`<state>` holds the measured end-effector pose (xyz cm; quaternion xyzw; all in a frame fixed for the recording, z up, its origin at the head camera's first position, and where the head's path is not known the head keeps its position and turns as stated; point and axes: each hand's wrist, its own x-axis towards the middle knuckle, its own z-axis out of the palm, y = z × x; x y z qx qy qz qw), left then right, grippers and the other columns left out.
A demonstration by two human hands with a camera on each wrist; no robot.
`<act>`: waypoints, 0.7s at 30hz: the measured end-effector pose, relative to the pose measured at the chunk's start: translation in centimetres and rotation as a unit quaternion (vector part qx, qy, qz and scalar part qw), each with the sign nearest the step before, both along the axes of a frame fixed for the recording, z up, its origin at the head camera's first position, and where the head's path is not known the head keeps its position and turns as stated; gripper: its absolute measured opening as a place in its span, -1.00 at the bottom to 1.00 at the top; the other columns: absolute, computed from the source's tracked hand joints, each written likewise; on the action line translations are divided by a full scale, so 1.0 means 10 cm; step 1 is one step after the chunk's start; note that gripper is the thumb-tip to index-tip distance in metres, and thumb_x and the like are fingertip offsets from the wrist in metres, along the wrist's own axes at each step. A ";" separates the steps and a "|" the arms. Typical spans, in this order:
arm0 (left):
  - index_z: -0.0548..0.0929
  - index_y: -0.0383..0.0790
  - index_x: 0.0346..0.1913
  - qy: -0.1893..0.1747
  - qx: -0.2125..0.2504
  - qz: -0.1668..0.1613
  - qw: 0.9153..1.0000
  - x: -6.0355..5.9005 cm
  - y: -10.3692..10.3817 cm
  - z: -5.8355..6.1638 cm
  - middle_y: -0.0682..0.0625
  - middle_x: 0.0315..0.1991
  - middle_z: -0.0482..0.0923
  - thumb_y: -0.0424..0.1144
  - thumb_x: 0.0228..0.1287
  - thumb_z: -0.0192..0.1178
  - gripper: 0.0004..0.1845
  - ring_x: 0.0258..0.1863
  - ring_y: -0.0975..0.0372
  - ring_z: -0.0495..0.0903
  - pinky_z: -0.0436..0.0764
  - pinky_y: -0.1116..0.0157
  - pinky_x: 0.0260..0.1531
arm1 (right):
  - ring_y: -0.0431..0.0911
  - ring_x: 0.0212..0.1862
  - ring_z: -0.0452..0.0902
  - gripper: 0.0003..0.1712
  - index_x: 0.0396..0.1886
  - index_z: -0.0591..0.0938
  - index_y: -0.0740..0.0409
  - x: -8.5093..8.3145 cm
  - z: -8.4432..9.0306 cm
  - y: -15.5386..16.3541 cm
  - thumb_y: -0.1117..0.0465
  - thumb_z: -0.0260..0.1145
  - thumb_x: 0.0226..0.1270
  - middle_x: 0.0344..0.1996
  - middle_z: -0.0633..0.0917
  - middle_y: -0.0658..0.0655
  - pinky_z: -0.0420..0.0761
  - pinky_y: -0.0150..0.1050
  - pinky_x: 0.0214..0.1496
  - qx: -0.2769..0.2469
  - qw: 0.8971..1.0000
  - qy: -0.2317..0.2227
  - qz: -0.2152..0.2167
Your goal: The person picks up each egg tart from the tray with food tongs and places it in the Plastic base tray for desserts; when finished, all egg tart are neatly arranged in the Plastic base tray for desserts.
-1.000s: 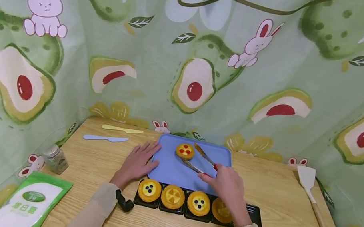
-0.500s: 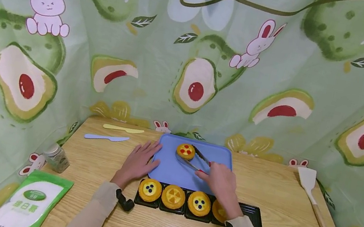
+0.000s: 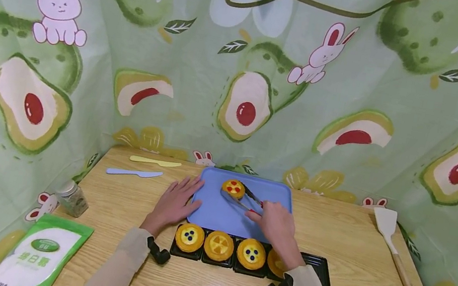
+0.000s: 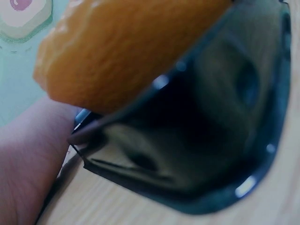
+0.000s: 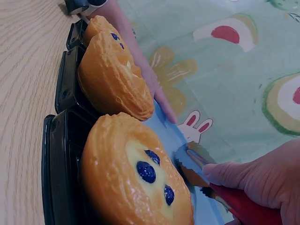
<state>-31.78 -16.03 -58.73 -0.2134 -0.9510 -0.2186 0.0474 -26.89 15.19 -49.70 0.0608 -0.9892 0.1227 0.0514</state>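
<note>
My right hand (image 3: 276, 223) grips a pair of tongs (image 3: 237, 202); their red handle (image 5: 243, 204) shows in the right wrist view. The tongs' two arms lie on either side of an egg tart (image 3: 233, 188) with red pieces on top, tips right at its edge. That tart is over the upper part of a blue tray (image 3: 204, 215). On the tray's left edge rests my left hand (image 3: 175, 200), fingers spread. In front stands a row of black containers (image 3: 317, 268) with tarts, among them a blueberry-topped tart (image 3: 251, 254). My right forearm partly covers the rightmost tart (image 3: 277, 263).
A yellow knife (image 3: 154, 162) and a blue knife (image 3: 134, 173) lie at the back left. Further forward are a glass jar (image 3: 73, 199) and a green-and-white bag (image 3: 39, 253). A spatula (image 3: 403, 276) with a wooden handle lies along the right side. A patterned curtain surrounds the table.
My right hand has moved a little left, and the tongs' arms have come closer together around the red-topped tart. My left hand stays in place on the tray's edge.
</note>
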 end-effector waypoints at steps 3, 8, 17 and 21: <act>0.17 0.02 0.68 0.003 0.004 -0.001 1.000 0.00 0.00 -0.01 0.03 0.69 0.05 0.19 0.61 -0.05 -0.28 0.67 -0.06 -0.02 -0.03 -0.19 0.58 | -0.14 -0.70 0.27 -0.29 -0.73 0.42 0.06 0.00 -0.01 0.01 -0.32 0.51 0.21 -0.75 0.25 -0.06 0.16 -0.30 -0.69 -0.004 1.000 0.001 -0.001; 0.19 0.00 0.68 0.008 0.010 -0.003 1.000 -0.01 0.01 -0.02 0.00 0.68 0.06 0.18 0.60 -0.05 -0.28 0.66 -0.08 -0.01 -0.03 -0.20 0.57 | -0.12 -0.68 0.30 -0.31 -0.70 0.44 0.07 0.01 -0.01 0.03 -0.32 0.52 0.21 -0.74 0.27 -0.04 0.19 -0.28 -0.69 -0.012 1.000 0.002 -0.009; 0.18 0.04 0.68 0.006 0.006 -0.003 1.000 -0.01 0.01 -0.01 0.03 0.69 0.03 0.19 0.61 -0.06 -0.28 0.67 -0.06 -0.01 -0.02 -0.20 0.58 | -0.13 -0.69 0.27 -0.32 -0.68 0.44 0.06 0.08 0.04 0.08 -0.32 0.52 0.20 -0.74 0.25 -0.06 0.16 -0.28 -0.68 -0.015 1.000 0.016 -0.004; 0.17 0.05 0.68 0.004 0.002 0.000 1.000 0.00 0.01 0.01 0.05 0.69 0.02 0.20 0.61 -0.07 -0.29 0.67 -0.05 -0.02 -0.02 -0.19 0.58 | -0.15 -0.69 0.23 -0.35 -0.63 0.46 0.05 0.11 0.04 0.10 -0.32 0.51 0.21 -0.74 0.25 -0.06 0.13 -0.29 -0.67 -0.016 1.000 0.017 -0.001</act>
